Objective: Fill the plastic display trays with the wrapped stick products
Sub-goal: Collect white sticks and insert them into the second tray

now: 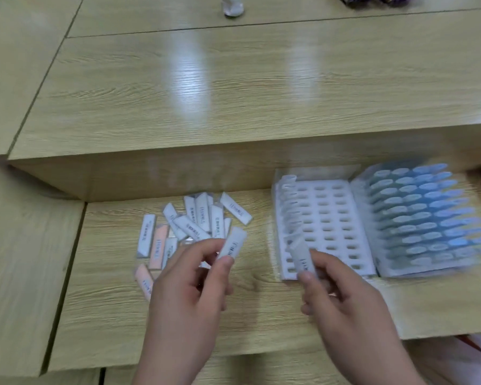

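The pile of wrapped sticks (189, 229) is lying on the bench (233, 315) at the left. The slotted tray (325, 226) is sitting to its right, and the filled tray (422, 218) is lying against that one's right side. My left hand (189, 290) is holding a stick (232, 243) just near of the pile. My right hand (342, 290) is holding a second stick (301, 257) over the slotted tray's near-left corner.

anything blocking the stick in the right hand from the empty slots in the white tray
Nothing visible does. The right hand holds its stick over the white tray's near left corner. The seated sticks sit only in the left column, and the empty slots beside them lie open.
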{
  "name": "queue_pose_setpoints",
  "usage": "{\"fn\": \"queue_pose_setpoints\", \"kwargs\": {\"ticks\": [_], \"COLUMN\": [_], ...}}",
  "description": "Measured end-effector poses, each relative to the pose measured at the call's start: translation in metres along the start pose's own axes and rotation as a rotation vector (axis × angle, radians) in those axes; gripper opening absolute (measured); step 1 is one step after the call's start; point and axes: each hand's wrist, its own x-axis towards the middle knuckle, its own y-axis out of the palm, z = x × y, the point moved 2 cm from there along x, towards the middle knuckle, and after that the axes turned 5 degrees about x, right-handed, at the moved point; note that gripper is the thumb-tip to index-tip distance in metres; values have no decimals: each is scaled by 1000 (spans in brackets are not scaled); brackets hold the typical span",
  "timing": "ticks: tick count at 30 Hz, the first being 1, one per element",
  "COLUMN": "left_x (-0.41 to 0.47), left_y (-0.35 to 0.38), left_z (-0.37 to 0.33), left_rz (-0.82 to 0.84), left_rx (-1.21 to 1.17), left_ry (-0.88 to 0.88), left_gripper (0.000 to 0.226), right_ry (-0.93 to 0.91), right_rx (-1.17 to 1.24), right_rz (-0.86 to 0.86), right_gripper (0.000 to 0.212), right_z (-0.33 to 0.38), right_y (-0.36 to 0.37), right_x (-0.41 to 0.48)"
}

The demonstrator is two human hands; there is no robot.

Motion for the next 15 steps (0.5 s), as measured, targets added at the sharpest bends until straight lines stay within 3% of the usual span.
{"fn": "queue_pose_setpoints", "kwargs": {"ticks": [3, 7, 10, 15], "left_x": [-6, -10, -8, -6], "left_y": [23, 48, 56, 54], "left_z": [-10, -13, -15, -19], "left_rz": [80, 139, 122, 95], "left_rx": [9, 1, -51, 70], "left_ry": [1, -4, -72, -39], "left_gripper": [20, 8, 20, 27], "right_ry": [-8, 41, -3, -75], "right_rx": [-101, -80, -33, -19], "right_rz": [-50, -56, -12, 54], "right_gripper": [14, 8, 9, 13], "right_z": [-7, -18, -16, -16], "right_y": [-33, -51, -45, -22], "right_x": [14, 33, 45, 65]}}
